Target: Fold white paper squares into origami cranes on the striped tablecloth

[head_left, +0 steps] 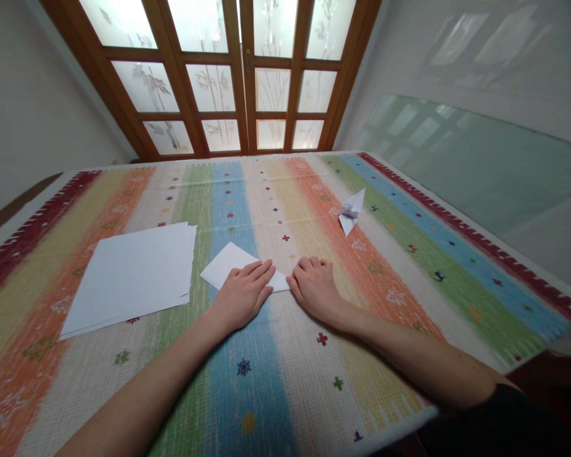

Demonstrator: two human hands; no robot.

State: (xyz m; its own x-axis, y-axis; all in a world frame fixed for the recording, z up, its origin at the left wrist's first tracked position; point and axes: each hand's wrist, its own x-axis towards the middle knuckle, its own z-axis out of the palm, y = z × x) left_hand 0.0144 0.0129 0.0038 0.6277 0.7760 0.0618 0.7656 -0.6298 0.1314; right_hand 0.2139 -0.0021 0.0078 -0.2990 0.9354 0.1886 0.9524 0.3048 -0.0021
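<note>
A folded sheet of white paper lies on the striped tablecloth, kite-like in outline, its narrow point toward the right. My left hand rests flat across its middle, fingers stretched out and pressing it down, which hides part of the folds. At the right-hand point, my right hand is curled, with thumb and fingers closed on the tip of the paper. What exactly sits between those fingertips is mostly hidden.
To the left lies a stack of white paper sheets with uneven edges. A folded white paper figure stands farther back on the right. The striped tablecloth covers the table. Wood-framed glass doors are behind, with a wall on each side.
</note>
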